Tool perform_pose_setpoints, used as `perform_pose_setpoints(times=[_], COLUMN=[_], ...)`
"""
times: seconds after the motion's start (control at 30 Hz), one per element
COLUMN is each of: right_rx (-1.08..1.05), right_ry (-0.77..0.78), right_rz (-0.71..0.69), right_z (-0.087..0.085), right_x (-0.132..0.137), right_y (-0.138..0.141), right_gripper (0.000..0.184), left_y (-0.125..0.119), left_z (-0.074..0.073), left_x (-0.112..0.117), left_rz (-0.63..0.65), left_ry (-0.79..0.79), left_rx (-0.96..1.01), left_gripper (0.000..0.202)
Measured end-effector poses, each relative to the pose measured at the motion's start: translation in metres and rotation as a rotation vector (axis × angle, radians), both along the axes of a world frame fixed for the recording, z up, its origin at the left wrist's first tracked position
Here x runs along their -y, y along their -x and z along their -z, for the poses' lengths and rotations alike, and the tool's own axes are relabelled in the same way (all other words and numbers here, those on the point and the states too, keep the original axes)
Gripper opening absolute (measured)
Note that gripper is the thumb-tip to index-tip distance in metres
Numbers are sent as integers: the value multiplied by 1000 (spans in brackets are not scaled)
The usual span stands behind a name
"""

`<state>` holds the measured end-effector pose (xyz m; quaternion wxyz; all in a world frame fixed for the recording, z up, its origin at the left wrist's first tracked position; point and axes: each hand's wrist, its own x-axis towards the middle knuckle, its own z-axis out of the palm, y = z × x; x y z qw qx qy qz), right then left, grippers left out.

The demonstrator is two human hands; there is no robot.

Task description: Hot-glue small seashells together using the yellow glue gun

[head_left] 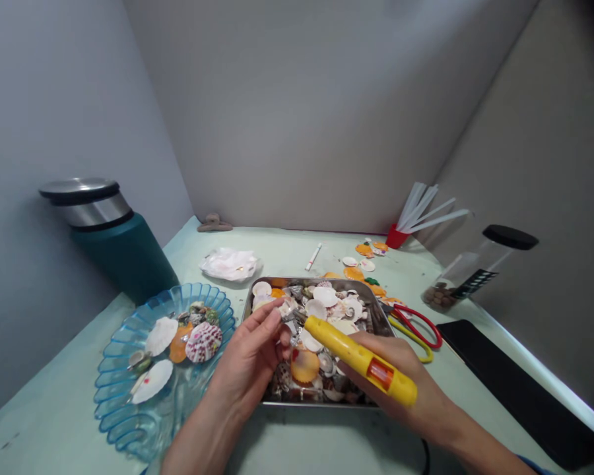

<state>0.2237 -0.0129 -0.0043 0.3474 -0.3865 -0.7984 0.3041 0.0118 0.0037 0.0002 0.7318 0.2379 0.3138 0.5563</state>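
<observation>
My left hand [255,349] pinches a small pale shell [288,309] over a metal tray [321,404] heaped with seashells. In my right hand [400,369] is a yellow hot glue gun [346,346], its metal tip close to that shell. Whether tip and shell touch, I cannot tell. An orange scallop shell [305,367] lies among the white and brown ones in the tray. To the left, a blue scalloped plate [121,349] holds a purple-patterned scallop shell [204,342], several white and orange shells and small snail shells.
Behind the plate stands a teal bottle [123,254]. Scissors [418,326] with red and yellow handles lie right of the tray, near a black strip [515,389] and a clear jar [468,274]. Farther back are a red cup [396,236] of glue sticks, a white marker [313,256] and a plastic bag [230,264].
</observation>
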Motion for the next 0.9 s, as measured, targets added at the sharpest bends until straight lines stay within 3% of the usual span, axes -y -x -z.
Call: perform_pose_setpoints(times=[0.9], right_rx=[4], right_ry=[17], right_rz=[-19], right_z=[-2], right_x=[0], right_y=[0], right_gripper=[5], left_y=[1], left_z=[0], left_x=[1], left_rz=[5], left_ry=[-34], left_rx=[2], left_gripper=[33])
